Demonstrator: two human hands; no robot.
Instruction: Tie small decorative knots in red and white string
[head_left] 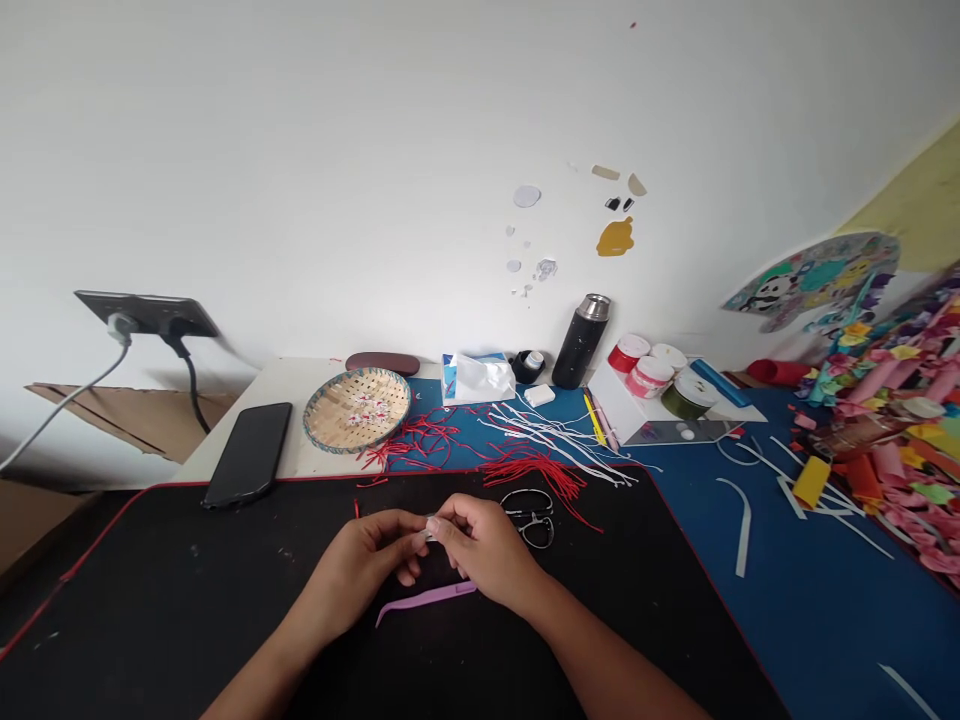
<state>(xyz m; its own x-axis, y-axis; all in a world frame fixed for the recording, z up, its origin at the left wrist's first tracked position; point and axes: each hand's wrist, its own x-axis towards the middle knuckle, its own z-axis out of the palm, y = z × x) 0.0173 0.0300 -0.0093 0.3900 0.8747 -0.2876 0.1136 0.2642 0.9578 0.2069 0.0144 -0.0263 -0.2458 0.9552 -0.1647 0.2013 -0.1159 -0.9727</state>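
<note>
My left hand (360, 562) and my right hand (484, 545) meet above a black desk mat (150, 590) with a red edge. Between their fingertips they pinch a small pale piece (430, 531), mostly hidden, so I cannot tell what it is. Lilac tweezers (427, 601) lie below my right hand, their end passing under it. Black-handled scissors (529, 517) rest just beyond my right hand. A tangle of red cords (536, 475) lies past them, and white strips (555, 440) lie farther back.
A woven bamboo tray (356, 410) and a black phone (247, 455) sit at the back left. Behind stand a tissue pack (480, 378), a black flask (580, 342) and jars (649, 368). Colourful paper pieces (892, 430) are heaped on a blue mat (787, 560) at right.
</note>
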